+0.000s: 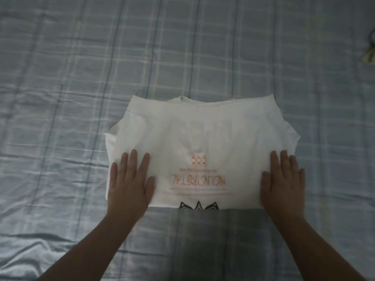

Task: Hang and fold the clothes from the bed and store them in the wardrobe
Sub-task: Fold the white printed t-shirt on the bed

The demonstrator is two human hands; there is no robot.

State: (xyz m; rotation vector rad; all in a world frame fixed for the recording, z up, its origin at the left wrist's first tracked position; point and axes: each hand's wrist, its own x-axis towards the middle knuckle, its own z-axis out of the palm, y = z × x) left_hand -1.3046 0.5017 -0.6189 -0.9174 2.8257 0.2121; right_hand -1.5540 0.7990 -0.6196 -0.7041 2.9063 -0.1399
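Blue checked bed (60,98) beneath. Nearest me, left grip (129,183) and right grip (283,183) press flat, fingers straight, on the folded white shirt (203,134). I judge it light and limp; I'd lift under both side edges.

Both arms reach up from the bottom; left hand (129,183) and right hand (283,184) lie flat, fingers straight.

The bed (81,82) is blue-grey, checked and lightly creased. A folded white T-shirt (213,130) lies flat on it.
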